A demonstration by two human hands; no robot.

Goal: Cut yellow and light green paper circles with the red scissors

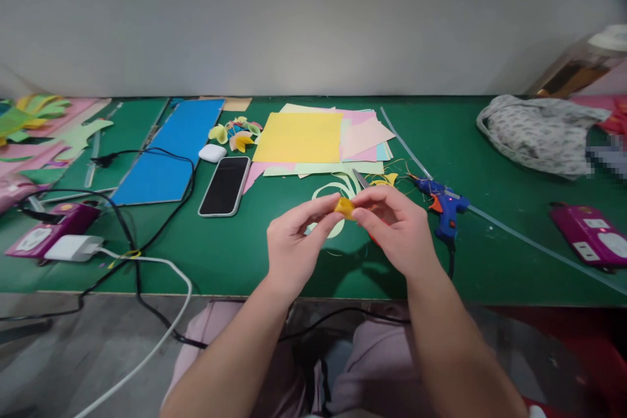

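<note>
Between my fingertips, above the green table (230, 268), is a small folded piece of yellow paper (345, 208). My left hand (304, 235) pinches its left side. My right hand (394, 225) pinches the right side, fingers closed. Partly hidden behind my hands are pale green curled paper strips (350, 183) and a pair of scissors (360, 177), its blade showing. Small yellow paper scraps (386, 179) lie just beyond my right hand. To the right rests a blue glue gun (447, 206) with a long clear glue stick in it.
A stack of coloured paper (298, 137) lies behind my hands. On the left are a phone (225, 187), an earbud case (212, 153), folded paper petals (240, 139), a blue board (171, 150) and loose cables (132, 235). A purple power socket (590, 235) and a grey cloth bag (539, 134) are on the right.
</note>
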